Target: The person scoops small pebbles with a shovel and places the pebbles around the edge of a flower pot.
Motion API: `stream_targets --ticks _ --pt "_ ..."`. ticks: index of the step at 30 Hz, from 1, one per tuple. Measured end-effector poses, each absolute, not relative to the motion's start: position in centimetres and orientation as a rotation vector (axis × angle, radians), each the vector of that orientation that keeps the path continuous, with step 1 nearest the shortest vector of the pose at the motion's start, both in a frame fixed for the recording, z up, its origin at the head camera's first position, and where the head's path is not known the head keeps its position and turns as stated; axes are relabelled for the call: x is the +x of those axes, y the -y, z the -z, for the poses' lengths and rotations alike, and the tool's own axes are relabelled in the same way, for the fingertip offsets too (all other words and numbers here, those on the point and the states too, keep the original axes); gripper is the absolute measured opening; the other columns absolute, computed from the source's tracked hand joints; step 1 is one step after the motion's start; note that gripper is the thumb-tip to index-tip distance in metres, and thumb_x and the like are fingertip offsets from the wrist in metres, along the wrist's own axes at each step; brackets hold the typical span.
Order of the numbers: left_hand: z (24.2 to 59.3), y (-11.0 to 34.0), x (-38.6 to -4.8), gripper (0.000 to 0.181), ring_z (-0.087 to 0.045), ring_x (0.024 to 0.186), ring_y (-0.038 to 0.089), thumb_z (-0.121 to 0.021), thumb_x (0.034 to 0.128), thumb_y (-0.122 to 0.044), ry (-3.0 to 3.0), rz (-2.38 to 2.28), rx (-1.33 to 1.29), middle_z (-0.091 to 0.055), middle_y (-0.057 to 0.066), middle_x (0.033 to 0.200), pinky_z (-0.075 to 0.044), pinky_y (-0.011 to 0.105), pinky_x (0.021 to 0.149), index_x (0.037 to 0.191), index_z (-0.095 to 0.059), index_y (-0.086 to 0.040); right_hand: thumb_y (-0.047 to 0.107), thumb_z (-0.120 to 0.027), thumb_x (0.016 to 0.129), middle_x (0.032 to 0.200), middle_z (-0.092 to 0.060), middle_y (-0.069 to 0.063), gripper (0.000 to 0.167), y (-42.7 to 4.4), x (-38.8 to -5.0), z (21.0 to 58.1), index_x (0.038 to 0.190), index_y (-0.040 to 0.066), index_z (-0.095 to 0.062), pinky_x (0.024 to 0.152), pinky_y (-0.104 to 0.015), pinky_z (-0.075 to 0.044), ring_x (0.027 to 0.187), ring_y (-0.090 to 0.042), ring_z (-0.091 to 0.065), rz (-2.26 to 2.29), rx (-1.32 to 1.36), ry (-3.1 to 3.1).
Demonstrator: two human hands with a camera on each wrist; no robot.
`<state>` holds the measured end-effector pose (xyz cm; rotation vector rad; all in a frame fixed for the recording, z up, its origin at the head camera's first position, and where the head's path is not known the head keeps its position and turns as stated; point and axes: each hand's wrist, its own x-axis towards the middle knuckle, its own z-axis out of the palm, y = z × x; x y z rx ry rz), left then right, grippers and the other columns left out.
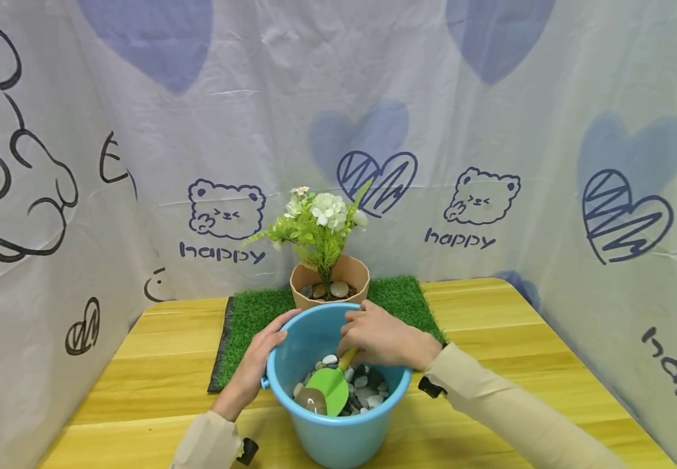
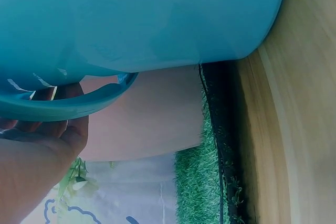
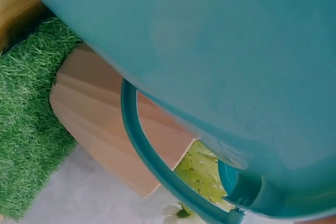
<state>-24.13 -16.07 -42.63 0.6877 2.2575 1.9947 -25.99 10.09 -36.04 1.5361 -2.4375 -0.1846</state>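
Note:
A light blue bucket (image 1: 341, 436) stands on the table with many pebbles (image 1: 368, 391) inside. My left hand (image 1: 256, 358) holds its left side at the rim; in the left wrist view, the fingers of this hand (image 2: 42, 140) reach behind the bucket's handle (image 2: 63, 106). With my right hand (image 1: 382, 335), over the bucket's far right rim, I grip a small toy shovel (image 1: 329, 384) by its yellow handle. Its green blade points down into the bucket, beside a large brown stone (image 1: 312, 400). The right wrist view shows the bucket's outside (image 3: 210, 66), not that hand's grip.
Behind the bucket, a beige flowerpot (image 1: 300, 281) with white flowers (image 1: 329, 210) and stones stands on a green turf mat (image 1: 247, 342). The wooden table (image 1: 479, 312) is bordered by a printed white cloth (image 1: 291, 130) at the back and sides.

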Motion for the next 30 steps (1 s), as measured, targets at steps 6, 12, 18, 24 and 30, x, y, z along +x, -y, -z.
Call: stream_targets --ticks 6,12,18,24,30 --pt "42.7 16.0 -24.1 0.052 -0.045 0.134 0.038 -0.035 0.1042 -0.033 -2.248 -2.010 0.680 -0.043 0.011 0.151 -0.045 0.044 0.100 0.153 -0.036 -0.015 0.040 -0.079 0.077 0.083 -0.067 0.015 0.016 -10.2 -25.9 35.8 0.093 0.037 -0.076 0.069 -0.029 -0.025 0.075 -0.008 -0.040 0.163 1.544 2.439" --pt "42.7 16.0 -24.0 0.052 -0.045 0.135 0.037 -0.035 0.1043 -0.033 -2.242 -2.007 0.673 -0.043 0.010 0.151 -0.044 0.043 0.101 0.153 -0.035 -0.015 0.038 -0.080 0.078 0.086 -0.068 0.016 0.019 -10.6 -26.0 35.5 0.096 0.037 -0.077 0.071 -0.029 -0.028 0.078 -0.007 -0.044 0.090 1.551 2.452" --pt "42.5 16.1 -24.1 0.052 -0.046 0.134 0.037 -0.035 0.1044 -0.034 -2.225 -2.011 0.677 -0.043 0.011 0.151 -0.046 0.040 0.099 0.153 -0.035 -0.015 0.037 -0.079 0.078 0.090 -0.069 0.018 0.021 -11.4 -26.6 34.6 0.099 0.035 -0.078 0.072 -0.027 -0.030 0.083 -0.005 -0.049 -0.042 1.500 2.509" --pt "42.3 16.1 -24.1 0.052 -0.046 0.134 0.037 -0.034 0.1046 -0.034 -2.227 -2.006 0.676 -0.043 0.011 0.151 -0.046 0.040 0.099 0.153 -0.035 -0.016 0.039 -0.077 0.079 0.090 -0.069 0.020 0.022 -12.0 -26.8 34.2 0.101 0.035 -0.077 0.073 -0.027 -0.030 0.082 -0.004 -0.047 -0.120 1.471 2.587" --pt "42.5 16.0 -24.0 0.052 -0.047 0.133 0.037 -0.034 0.1046 -0.034 -2.218 -2.012 0.668 -0.043 0.010 0.151 -0.046 0.040 0.099 0.153 -0.034 -0.017 0.037 -0.079 0.079 0.091 -0.070 0.019 0.021 -12.2 -26.8 33.9 0.100 0.034 -0.078 0.075 -0.028 -0.033 0.085 -0.005 -0.050 -0.142 1.465 2.610"
